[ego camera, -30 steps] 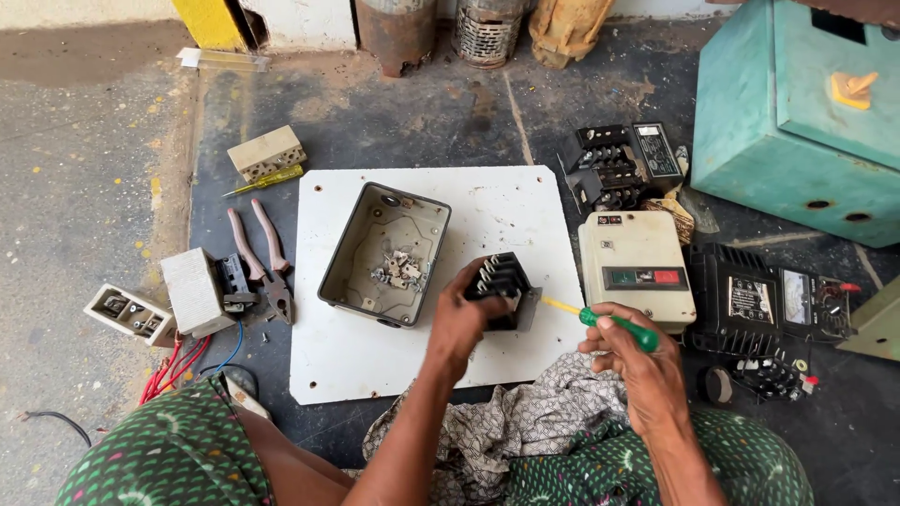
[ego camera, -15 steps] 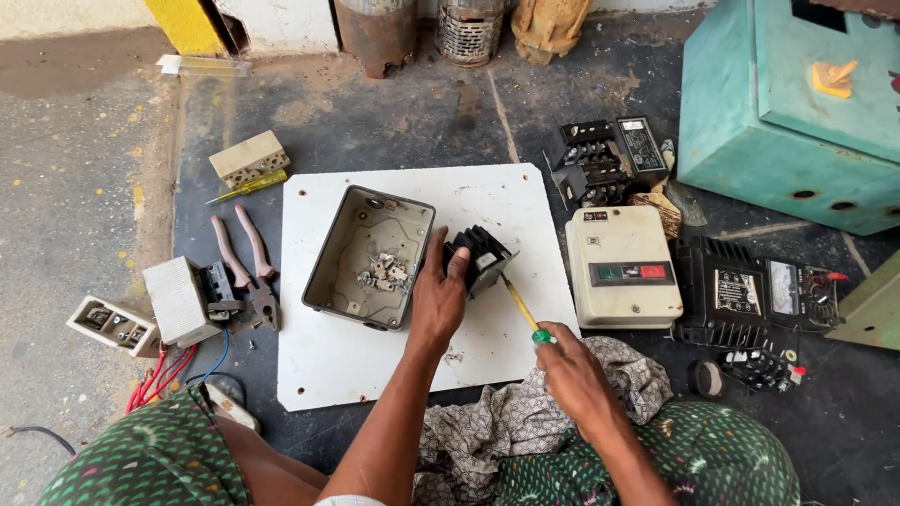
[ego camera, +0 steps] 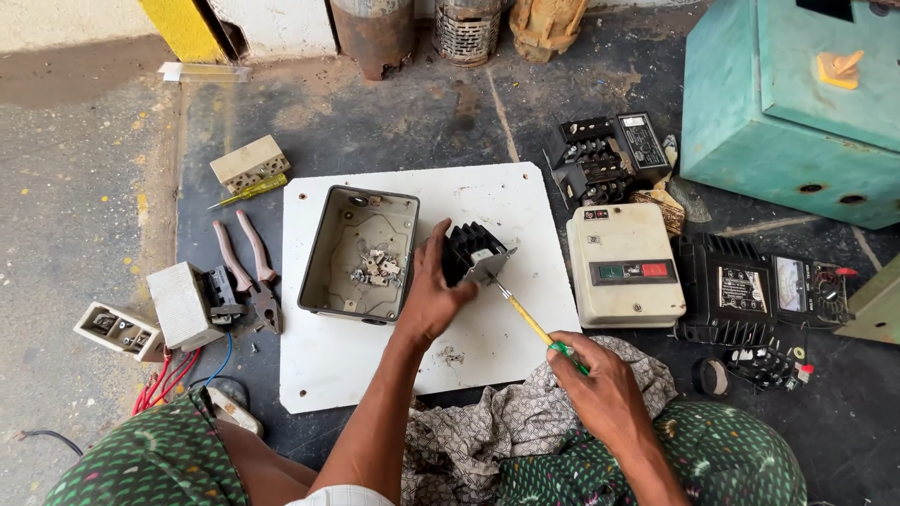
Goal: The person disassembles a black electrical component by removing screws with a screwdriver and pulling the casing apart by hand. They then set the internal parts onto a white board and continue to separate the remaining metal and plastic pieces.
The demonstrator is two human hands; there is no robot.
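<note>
Holding the black contactor block (ego camera: 472,251) steady on the white panel (ego camera: 487,201), we have our left hand (ego camera: 433,298) wrapped around its near side, fingers closed on it, the block tilted up off the board. Our right hand (ego camera: 600,389) is clamped on the green handle of a screwdriver (ego camera: 527,319), whose yellow shank runs toward ten o'clock and whose tip meets the grey metal bracket on the block's lower edge. We judge the step in hand to be working a screw on that bracket; whether it is going in or coming out, we cannot tell.

At nine o'clock from the block, just beside our left hand, sits the open grey enclosure (ego camera: 361,253) with loose small hardware in its bottom. At three o'clock lies the cream starter cover (ego camera: 623,265) with its green and red buttons. Pliers (ego camera: 251,276) rest well apart at nine o'clock, off the panel.

The next move, as we judge it, calls for keeping the tip seated square in the screw head while the left hand resists the twist, since the block is propped and not flat.
</note>
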